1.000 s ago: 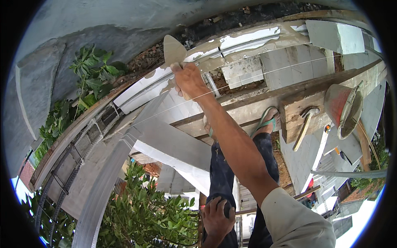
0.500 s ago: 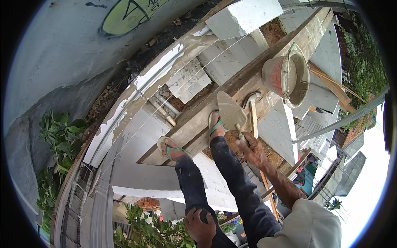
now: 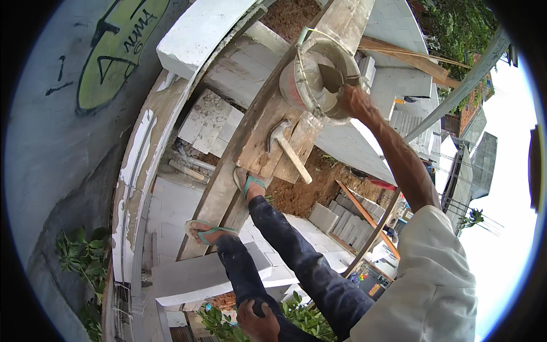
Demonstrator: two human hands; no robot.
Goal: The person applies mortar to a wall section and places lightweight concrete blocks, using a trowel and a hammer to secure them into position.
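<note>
My right hand (image 3: 353, 100) grips a trowel whose grey blade (image 3: 329, 77) is down inside a mortar-smeared bucket (image 3: 295, 85), red-stained on its side, which stands on a wooden plank. A claw hammer (image 3: 289, 149) lies on the boards just below the bucket. At the bottom, my left hand (image 3: 256, 322) is curled over my left knee. Both my feet, in sandals, are on the long plank (image 3: 211, 208). Left of them runs a curved wall top (image 3: 137, 171) with patchy mortar and a pale block (image 3: 196, 34) on it.
A painted grey wall (image 3: 57, 142) rises at the left, plants (image 3: 80, 262) at its foot. Beyond the plank are block walls, dirt (image 3: 302, 194), stacked blocks (image 3: 342, 219) and loose timber (image 3: 404, 57). A metal bar (image 3: 456, 97) curves across the right. Leaves show below.
My right hand has moved from the wall top at the upper left over to the bucket, dipping the trowel into it. The view has turned, shifting the wall top leftward.
</note>
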